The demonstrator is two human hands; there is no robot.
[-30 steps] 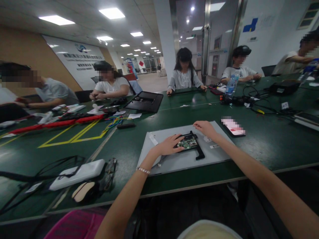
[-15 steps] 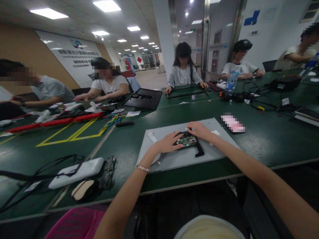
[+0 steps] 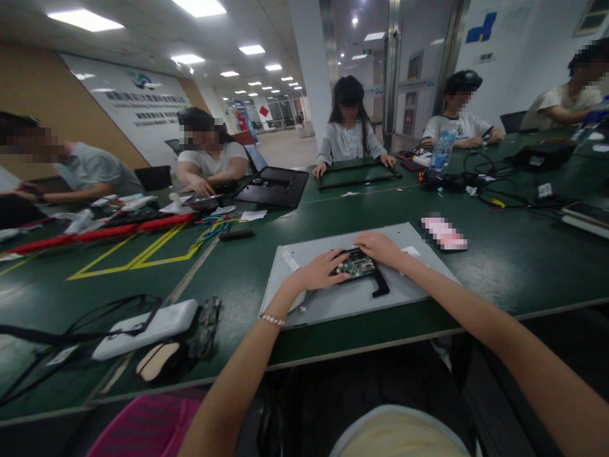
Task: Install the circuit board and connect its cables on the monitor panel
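Observation:
A grey flat panel [image 3: 328, 304] lies on the green table in front of me. On its middle sits a green circuit board [image 3: 358, 266] in a black frame, with a black hooked arm [image 3: 380, 285] sticking out toward me. My left hand [image 3: 321, 270] rests over the left side of the board, its fingers stretched out and spread. Bent over the far right edge of the board are the fingers of my right hand [image 3: 378, 247], closed on that edge. The fingertips of the right hand are partly hidden. A thin cable runs out beneath my left hand.
Right of the panel lies a phone [image 3: 443, 232]. To the left are a white power bank [image 3: 145, 330], glasses [image 3: 208, 327] and a computer mouse [image 3: 159, 362]. Across the table, a person holds a black frame [image 3: 356, 184] beside a black cover [image 3: 273, 187]. Cables and bottles lie farther right.
Both my hands stay on the circuit board with hardly any shift. The view tips slightly. At the far left, a co-worker's arms have drawn in toward the body.

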